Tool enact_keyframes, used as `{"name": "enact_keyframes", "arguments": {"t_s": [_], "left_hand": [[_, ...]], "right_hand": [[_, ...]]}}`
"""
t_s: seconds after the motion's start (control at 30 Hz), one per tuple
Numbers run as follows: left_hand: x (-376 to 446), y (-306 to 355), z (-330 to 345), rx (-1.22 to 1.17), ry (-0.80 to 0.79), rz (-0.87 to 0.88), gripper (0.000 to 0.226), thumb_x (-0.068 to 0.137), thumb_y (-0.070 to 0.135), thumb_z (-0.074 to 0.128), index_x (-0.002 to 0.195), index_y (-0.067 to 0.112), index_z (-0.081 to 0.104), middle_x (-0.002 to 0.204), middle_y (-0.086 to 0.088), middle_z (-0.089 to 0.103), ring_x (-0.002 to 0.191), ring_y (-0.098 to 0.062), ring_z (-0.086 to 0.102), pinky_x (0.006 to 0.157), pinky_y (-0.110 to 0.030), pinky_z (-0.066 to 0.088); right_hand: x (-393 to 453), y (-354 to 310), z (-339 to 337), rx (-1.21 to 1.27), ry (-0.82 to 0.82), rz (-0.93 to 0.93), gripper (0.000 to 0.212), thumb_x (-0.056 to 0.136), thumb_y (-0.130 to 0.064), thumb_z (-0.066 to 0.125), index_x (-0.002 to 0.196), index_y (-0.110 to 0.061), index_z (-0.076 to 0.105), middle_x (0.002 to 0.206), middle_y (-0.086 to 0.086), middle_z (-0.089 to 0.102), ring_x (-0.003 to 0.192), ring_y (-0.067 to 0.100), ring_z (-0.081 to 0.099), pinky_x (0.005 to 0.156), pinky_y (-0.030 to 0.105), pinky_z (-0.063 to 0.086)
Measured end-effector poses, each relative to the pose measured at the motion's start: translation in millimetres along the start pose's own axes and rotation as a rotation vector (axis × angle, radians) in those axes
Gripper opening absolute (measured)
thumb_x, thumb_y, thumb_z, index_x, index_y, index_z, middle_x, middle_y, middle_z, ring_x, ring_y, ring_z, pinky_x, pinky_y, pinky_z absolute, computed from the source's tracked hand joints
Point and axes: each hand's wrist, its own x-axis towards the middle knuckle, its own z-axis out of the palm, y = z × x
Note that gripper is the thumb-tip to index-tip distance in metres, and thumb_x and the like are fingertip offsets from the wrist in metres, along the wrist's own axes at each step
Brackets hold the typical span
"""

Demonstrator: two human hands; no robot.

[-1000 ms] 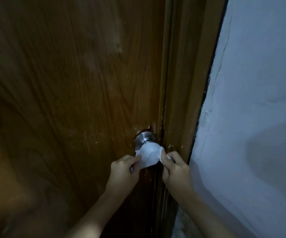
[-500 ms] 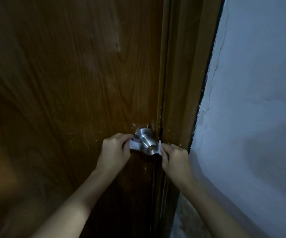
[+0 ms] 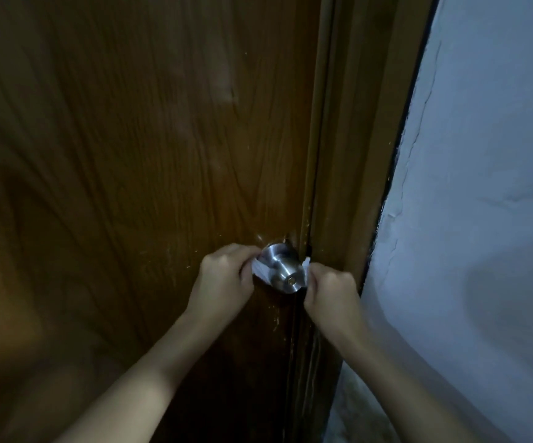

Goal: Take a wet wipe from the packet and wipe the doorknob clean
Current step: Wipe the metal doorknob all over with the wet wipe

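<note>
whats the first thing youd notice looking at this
The silver doorknob stands out low on the dark wooden door, beside the frame. A white wet wipe is looped behind it, one end pinched in the left hand and the other in the right hand. A pale wall fills the right side.

Most of the wipe (image 3: 260,269) is hidden: it passes behind the knob (image 3: 282,272), and only a white fold at the left and a small corner at the right show. Its ends vanish inside the left hand (image 3: 223,279) and the right hand (image 3: 330,290), whose fingertips curl out of sight. The neck of the knob and its plate are covered. The small mark on the knob's face is too dim to make out. Both forearms are cut off by the bottom edge. The door (image 3: 131,155) at lower left is blurred and dark.
</note>
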Motion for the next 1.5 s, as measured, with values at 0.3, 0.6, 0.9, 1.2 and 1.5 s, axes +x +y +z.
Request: {"name": "enact_keyframes", "arguments": {"t_s": [0.3,0.6,0.9,1.2,1.5], "left_hand": [[-18.6,-3.8,0.2,-0.017,-0.045,-0.018,0.025,0.08,-0.002,0.062,0.102,0.007,0.067,0.097,-0.007,0.071,0.086,-0.007,0.063,0.071,-0.002,0.042],[-3.7,-1.0,-24.8,-0.017,0.159,0.029,0.019,0.078,-0.004,0.063,0.093,0.005,0.069,0.087,-0.005,0.07,0.081,-0.003,0.058,0.07,-0.003,0.044],[-45.9,-12.2,12.4,-0.086,0.035,-0.06,0.021,0.077,-0.001,0.065,0.094,0.01,0.069,0.091,-0.001,0.068,0.077,0.005,0.056,0.072,0.0,0.042],[-75.5,-25.6,34.7,-0.124,-0.109,-0.176,0.023,0.072,-0.004,0.068,0.083,0.016,0.073,0.081,0.01,0.065,0.07,0.011,0.057,0.065,-0.001,0.042],[-67.4,10.3,21.3,-0.542,-0.276,-0.283,0.028,0.077,0.009,0.069,0.099,0.025,0.066,0.101,0.01,0.064,0.09,0.002,0.063,0.071,-0.01,0.05]], "right_hand": [[16.6,-4.9,-30.2,-0.009,0.185,-0.071,0.018,0.087,-0.003,0.053,0.077,0.006,0.065,0.059,0.02,0.066,0.046,0.027,0.058,0.04,0.012,0.025],[-2.6,-10.5,-23.7,0.118,0.266,-0.138,0.011,0.083,0.001,0.06,0.091,-0.002,0.067,0.067,-0.004,0.057,0.053,-0.004,0.044,0.051,-0.003,0.034],[-13.0,14.3,9.9,0.075,0.205,-0.132,0.019,0.079,0.009,0.06,0.096,0.001,0.067,0.092,0.017,0.066,0.08,0.022,0.064,0.075,0.007,0.042],[-67.9,40.2,36.1,0.105,0.038,0.071,0.015,0.08,0.001,0.059,0.086,-0.008,0.07,0.078,0.01,0.067,0.063,0.008,0.056,0.055,0.0,0.035],[-63.1,-12.0,23.5,0.624,0.045,0.25,0.009,0.083,-0.015,0.065,0.089,-0.022,0.067,0.077,-0.006,0.07,0.076,0.004,0.065,0.06,0.017,0.052]]}}
